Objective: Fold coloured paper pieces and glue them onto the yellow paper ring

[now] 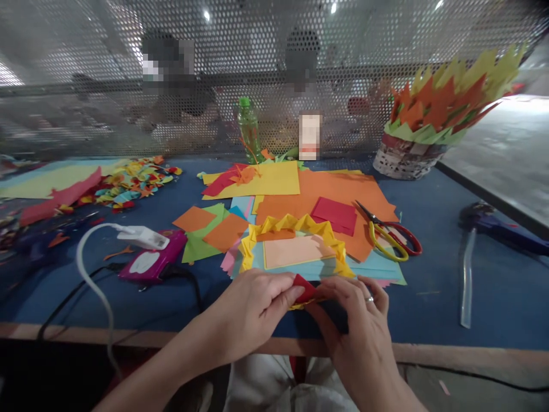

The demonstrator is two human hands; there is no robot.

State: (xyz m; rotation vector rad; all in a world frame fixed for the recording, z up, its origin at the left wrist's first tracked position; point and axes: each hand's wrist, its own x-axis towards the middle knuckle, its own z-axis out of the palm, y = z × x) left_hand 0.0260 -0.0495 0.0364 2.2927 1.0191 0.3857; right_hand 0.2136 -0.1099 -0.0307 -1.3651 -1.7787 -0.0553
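Observation:
Close to the table's front edge, my left hand (253, 306) pinches a folded piece of red paper (303, 289) between thumb and fingers. My right hand (358, 320), with a ring on one finger, grips the right side of that same piece. A band of zigzag-folded yellow paper (281, 221) curves in an arch beyond my hands. Some yellow shows just under the red piece, partly hidden by my fingers. Inside the arch lies a peach paper rectangle (298, 252), on light blue sheets (364, 269). Red paper squares (334, 216) lie behind the band.
Scissors (388, 237) lie right of the papers, and a glue gun (493, 226) farther right. A purple power adapter (150, 260) with cables sits left. Behind stand a green bottle (249, 129) and a basket with paper leaves (407, 154). Paper scraps (132, 183) are heaped left.

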